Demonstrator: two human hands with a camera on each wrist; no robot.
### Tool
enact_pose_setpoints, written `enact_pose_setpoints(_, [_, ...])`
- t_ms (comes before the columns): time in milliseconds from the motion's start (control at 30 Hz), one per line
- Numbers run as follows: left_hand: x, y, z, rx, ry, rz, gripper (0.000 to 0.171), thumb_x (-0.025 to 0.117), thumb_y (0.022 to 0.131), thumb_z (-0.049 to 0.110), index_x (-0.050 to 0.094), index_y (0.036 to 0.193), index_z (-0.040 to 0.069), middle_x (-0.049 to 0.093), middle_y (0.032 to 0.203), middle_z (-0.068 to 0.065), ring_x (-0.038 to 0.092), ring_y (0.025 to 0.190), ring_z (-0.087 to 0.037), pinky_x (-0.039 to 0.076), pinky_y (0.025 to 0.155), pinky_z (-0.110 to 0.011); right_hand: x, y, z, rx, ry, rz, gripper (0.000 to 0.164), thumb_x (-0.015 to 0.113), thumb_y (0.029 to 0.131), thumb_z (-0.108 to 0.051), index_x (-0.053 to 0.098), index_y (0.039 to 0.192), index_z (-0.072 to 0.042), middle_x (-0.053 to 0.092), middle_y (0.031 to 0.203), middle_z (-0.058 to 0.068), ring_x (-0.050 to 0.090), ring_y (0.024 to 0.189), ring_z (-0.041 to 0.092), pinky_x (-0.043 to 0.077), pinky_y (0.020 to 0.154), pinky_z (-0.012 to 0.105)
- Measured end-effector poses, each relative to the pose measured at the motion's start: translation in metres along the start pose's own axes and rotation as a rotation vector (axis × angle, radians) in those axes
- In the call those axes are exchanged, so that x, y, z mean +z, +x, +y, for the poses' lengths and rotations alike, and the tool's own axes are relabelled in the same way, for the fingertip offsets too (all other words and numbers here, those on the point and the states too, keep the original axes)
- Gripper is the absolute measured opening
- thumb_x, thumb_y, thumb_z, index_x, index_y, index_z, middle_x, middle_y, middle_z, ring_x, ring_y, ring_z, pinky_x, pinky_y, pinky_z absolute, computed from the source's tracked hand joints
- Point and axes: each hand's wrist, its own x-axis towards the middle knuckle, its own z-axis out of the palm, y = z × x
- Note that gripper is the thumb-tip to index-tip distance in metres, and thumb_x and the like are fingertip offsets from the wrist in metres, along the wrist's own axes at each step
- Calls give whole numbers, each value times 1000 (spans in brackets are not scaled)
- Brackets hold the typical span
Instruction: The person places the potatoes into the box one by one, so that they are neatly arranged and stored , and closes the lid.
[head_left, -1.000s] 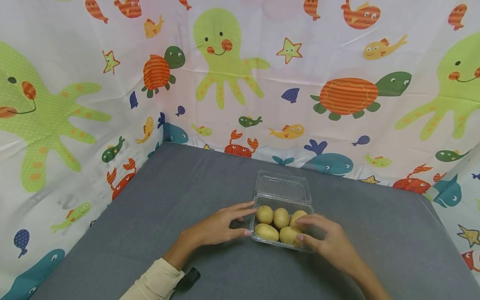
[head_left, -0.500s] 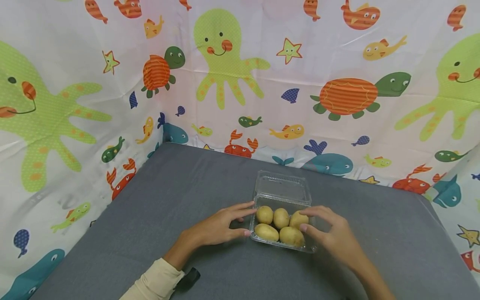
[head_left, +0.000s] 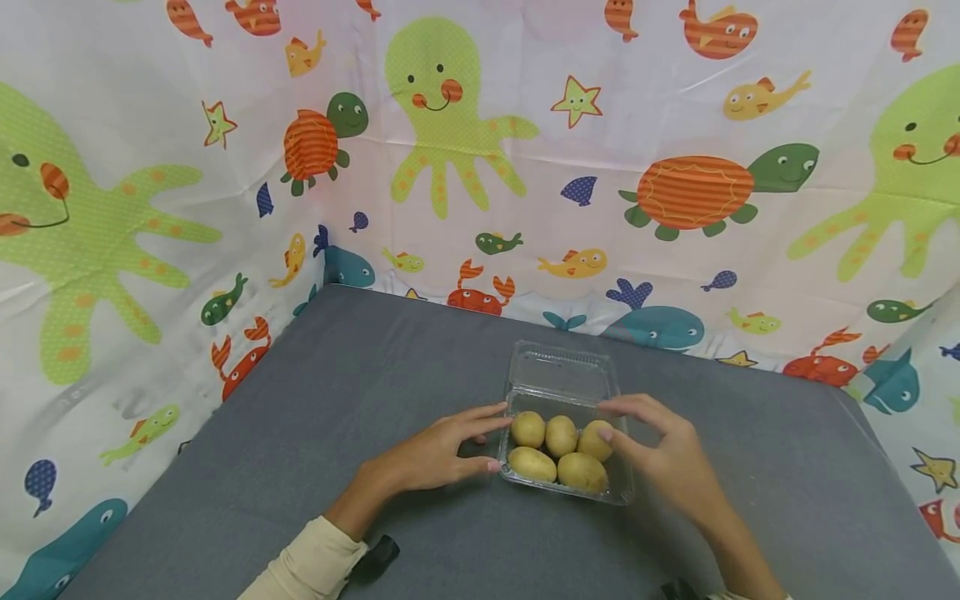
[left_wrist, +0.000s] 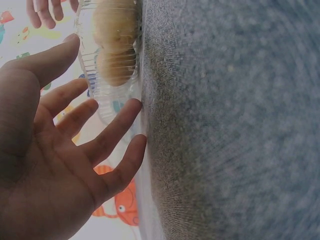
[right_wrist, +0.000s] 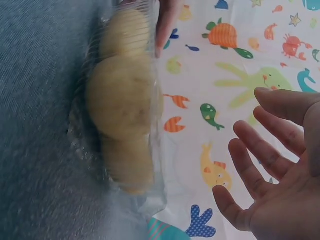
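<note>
A clear plastic clamshell box (head_left: 618,492) stands on the table with its lid (head_left: 564,373) folded back. Several potatoes (head_left: 582,472) lie in it in two rows, the right end of the front row bare. My left hand (head_left: 438,450) is at the box's left side, thumb and fingertips right at the rim; the left wrist view shows its fingers (left_wrist: 117,131) spread and relaxed. Over the box's right edge hovers my right hand (head_left: 671,458), nearest the back-right potato (head_left: 595,440). In the right wrist view its fingers (right_wrist: 265,155) are loosely bent, with nothing between them.
The table has a grey cloth cover (head_left: 360,367). Behind it and along the sides hangs a white curtain (head_left: 525,208) printed with sea animals. Dark wrist straps show at the left wrist (head_left: 375,560) and at the lower right.
My right hand has lifted away from the potatoes, moving back and slightly right, uncovering the front-right potato and the box's right end. My left hand has stayed in place.
</note>
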Motion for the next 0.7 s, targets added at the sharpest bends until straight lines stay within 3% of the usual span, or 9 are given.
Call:
enact_pose_setpoints(367, [0, 0, 2, -5, -1, -1, 68, 68, 104, 46, 41, 165, 29, 27, 174, 11, 62, 134, -21, 45, 116, -53, 3, 13, -12, -26, 37, 20, 25, 78, 99, -26, 76, 124, -31, 73, 121, -12, 63, 112, 8, 48, 92, 22])
enact_pose_setpoints(700, [1, 0, 1, -11, 0, 1, 68, 68, 104, 46, 42, 164, 30, 28, 174, 12, 62, 134, -20, 44, 117, -53, 1, 27, -22, -6, 119, 60, 27, 76, 101, -22, 75, 128, -21, 71, 126, -8, 61, 115, 6, 45, 102, 22])
